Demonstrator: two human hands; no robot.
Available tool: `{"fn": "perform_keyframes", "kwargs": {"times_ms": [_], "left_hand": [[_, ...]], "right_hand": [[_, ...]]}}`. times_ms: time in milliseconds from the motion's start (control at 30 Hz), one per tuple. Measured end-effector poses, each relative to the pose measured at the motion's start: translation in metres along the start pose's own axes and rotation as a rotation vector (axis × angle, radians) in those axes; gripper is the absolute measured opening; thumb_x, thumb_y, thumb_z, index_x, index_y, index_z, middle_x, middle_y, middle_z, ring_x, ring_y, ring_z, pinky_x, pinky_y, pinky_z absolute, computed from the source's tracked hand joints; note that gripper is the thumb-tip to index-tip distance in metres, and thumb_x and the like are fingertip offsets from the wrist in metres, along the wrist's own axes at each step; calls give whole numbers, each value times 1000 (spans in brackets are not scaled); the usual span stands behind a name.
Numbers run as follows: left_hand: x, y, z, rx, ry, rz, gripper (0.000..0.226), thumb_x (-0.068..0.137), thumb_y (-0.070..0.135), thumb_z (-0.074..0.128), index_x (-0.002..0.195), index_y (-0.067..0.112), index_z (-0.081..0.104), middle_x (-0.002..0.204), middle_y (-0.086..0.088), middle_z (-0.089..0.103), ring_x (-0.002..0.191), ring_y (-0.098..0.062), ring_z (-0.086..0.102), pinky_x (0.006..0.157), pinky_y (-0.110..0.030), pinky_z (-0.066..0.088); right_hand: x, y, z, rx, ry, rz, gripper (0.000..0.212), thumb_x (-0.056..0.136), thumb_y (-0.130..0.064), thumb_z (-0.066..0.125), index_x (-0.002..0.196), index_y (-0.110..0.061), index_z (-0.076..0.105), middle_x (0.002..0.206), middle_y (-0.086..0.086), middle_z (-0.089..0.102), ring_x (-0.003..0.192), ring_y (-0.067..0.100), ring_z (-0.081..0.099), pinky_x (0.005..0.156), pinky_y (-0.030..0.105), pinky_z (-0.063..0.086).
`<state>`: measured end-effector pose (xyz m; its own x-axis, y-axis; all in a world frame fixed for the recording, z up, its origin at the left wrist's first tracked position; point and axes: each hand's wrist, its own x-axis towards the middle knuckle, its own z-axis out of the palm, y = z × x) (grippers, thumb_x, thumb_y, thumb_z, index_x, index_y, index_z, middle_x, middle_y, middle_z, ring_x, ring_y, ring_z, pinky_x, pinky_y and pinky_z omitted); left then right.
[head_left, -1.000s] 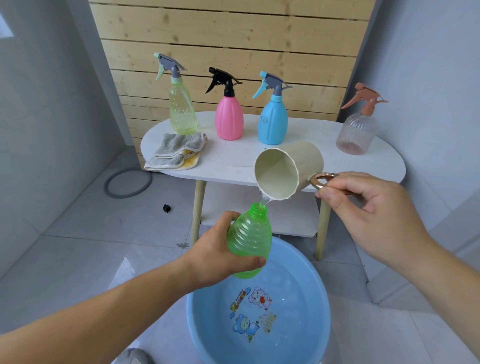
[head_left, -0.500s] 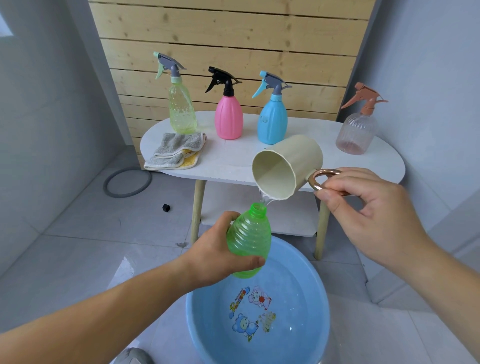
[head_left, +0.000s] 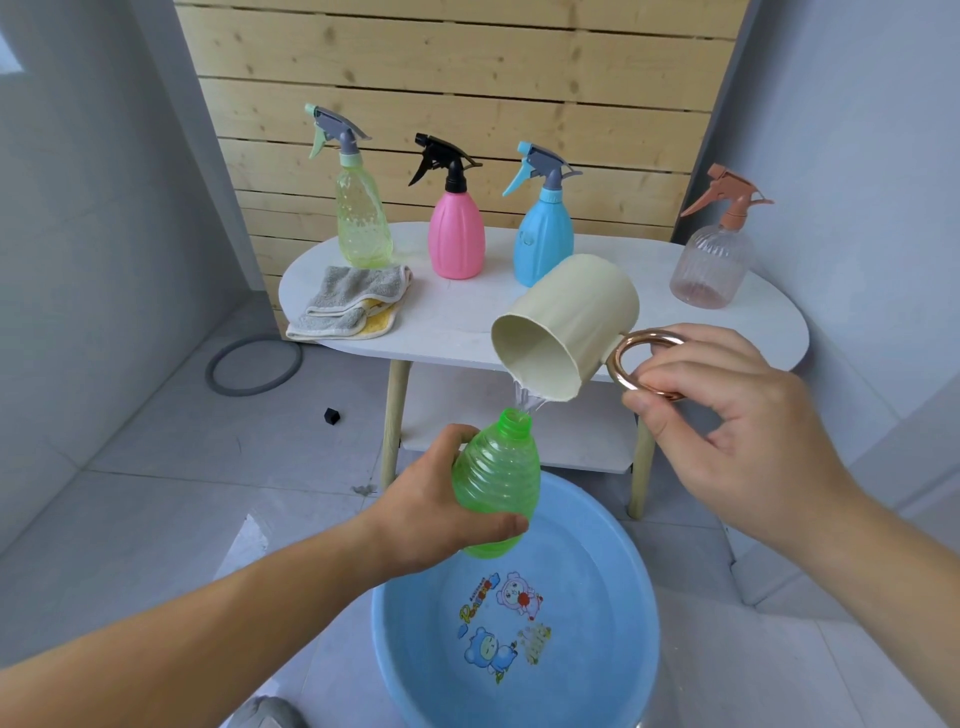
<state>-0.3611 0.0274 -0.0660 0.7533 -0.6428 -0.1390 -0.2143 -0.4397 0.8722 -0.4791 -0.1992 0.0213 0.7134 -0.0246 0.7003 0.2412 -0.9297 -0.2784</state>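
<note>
Right hand (head_left: 727, 415) pinches the ring handle of the one cup (head_left: 571, 317), tipped a touch steeper than a moment ago, water trickling out. Left hand (head_left: 436, 504) is wrapped round the one green bottle (head_left: 496, 483), same spot over the basin (head_left: 623, 545), long axis near upright, open neck pointing up at the cup. Behind: four spray bottles (head_left: 456, 244) and one cloth (head_left: 353, 304) on the table (head_left: 769, 332).

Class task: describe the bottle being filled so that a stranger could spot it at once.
Start at the blue basin on the floor, before the white table. Above it the left hand holds a ribbed green bottle. Unlike the spray bottles on the table, it has no spray head.
</note>
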Motion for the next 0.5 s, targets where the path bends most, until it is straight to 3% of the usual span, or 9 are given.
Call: {"fn": "perform_keyframes", "kwargs": {"times_ms": [167, 367, 433, 500], "left_hand": [[0, -2, 0, 10, 3, -2, 74, 69, 36, 94, 126, 35, 47, 109, 7, 65, 99, -14, 67, 87, -40, 61], [0, -2, 0, 13, 4, -7, 73, 70, 33, 94, 126, 35, 47, 106, 8, 64, 97, -13, 67, 81, -34, 62], [1, -3, 0, 10, 1, -6, 73, 70, 33, 94, 126, 35, 48, 107, 8, 65, 97, -12, 67, 82, -34, 61], [2, -5, 0, 2, -4, -17, 75, 72, 31, 94, 130, 33, 47, 109, 9, 65, 98, -9, 66, 81, -29, 60]], "right_hand": [[0, -2, 1, -60, 16, -108, 21, 92, -19, 59, 80, -5, 71, 84, 0, 69, 107, 25, 56, 100, 21, 40], [-3, 0, 7, -105, -7, -224, 14, 90, -10, 64, 79, -2, 70, 84, 3, 68, 105, 34, 57, 96, 38, 46], [-5, 0, 13, -79, -19, -202, 15, 90, -11, 64, 79, -3, 70, 83, 3, 68, 105, 30, 56, 97, 34, 45], [-8, -1, 21, 12, -28, -32, 20, 91, -20, 61, 78, -6, 69, 81, -1, 68, 101, 20, 57, 94, 23, 43]]}}
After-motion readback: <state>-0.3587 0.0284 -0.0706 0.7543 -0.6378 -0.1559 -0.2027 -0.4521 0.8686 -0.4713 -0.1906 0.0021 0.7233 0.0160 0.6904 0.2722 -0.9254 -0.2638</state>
